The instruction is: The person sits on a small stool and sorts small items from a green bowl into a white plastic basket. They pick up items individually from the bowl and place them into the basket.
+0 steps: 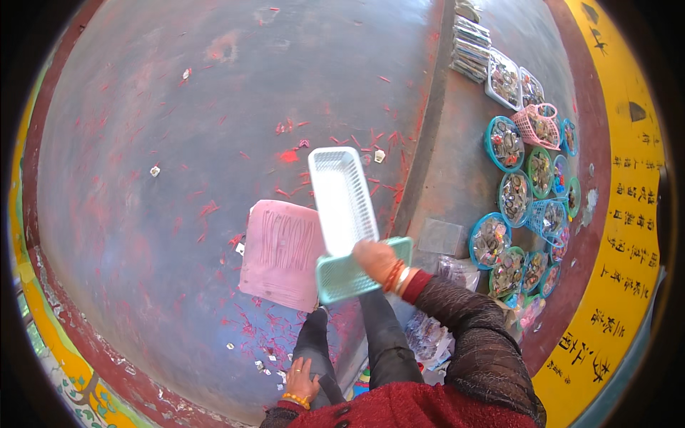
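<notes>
My right hand (376, 258) is out in front of me, its grip closed on two stacked plastic mesh trays. The upper one is a long white rectangular basket (343, 200) that runs away from me, tilted with its far end pointing up the floor. Under its near end sits a teal rectangular basket (357, 274), lying crosswise, and my fingers close over the spot where the two overlap. Red and white bangles sit on that wrist, above a dark knitted sleeve.

My left hand (302, 380) is low down by my body, resting flat on my dark trouser leg with the fingers spread, holding nothing. A beaded orange bracelet circles its wrist.

Just left of the baskets, touching their edge in this view, a pink rectangular cushion with scribbled lines (281, 253) lies on the grey floor (178, 128), which is strewn with red paper scraps.

To my right, past a raised step, a cluster of round teal and green plastic baskets filled with small trinkets (515, 196) is set out along a dark red border, with a pink mesh basket (536, 125) among them and a stack of flat packets (471, 46) farther off. A clear plastic sheet (441, 237) lies near the teal basket.
</notes>
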The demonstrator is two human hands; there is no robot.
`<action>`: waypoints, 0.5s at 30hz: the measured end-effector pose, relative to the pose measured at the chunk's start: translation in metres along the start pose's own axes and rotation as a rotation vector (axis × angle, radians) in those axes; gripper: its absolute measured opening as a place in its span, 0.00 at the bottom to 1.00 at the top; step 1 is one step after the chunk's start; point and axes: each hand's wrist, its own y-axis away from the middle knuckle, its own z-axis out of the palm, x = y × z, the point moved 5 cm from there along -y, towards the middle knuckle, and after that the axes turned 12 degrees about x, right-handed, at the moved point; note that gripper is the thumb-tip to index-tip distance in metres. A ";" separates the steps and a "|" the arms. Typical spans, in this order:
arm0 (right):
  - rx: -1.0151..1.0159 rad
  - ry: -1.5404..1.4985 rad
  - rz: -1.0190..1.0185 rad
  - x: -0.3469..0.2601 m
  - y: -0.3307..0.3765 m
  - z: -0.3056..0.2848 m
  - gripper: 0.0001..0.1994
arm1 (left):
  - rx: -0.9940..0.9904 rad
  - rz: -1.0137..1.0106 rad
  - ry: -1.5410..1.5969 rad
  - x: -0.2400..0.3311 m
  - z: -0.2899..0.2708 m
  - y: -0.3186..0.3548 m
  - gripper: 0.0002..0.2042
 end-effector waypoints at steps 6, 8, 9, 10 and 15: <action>-0.445 -0.289 0.145 -0.148 0.007 0.091 0.06 | -0.005 -0.050 0.040 -0.008 0.010 0.019 0.27; -0.423 -0.275 0.041 -0.182 0.008 0.107 0.07 | 0.013 -0.048 0.062 -0.013 0.014 0.023 0.27; -0.411 -0.268 -0.007 -0.192 0.010 0.110 0.07 | 0.020 -0.045 0.072 -0.015 0.015 0.025 0.27; -0.429 -0.274 -0.038 -0.201 0.010 0.107 0.08 | 0.029 -0.046 0.085 -0.017 0.017 0.028 0.27; -0.387 -0.388 -0.101 -0.231 0.012 0.079 0.12 | 0.036 -0.056 0.141 -0.023 0.020 0.039 0.27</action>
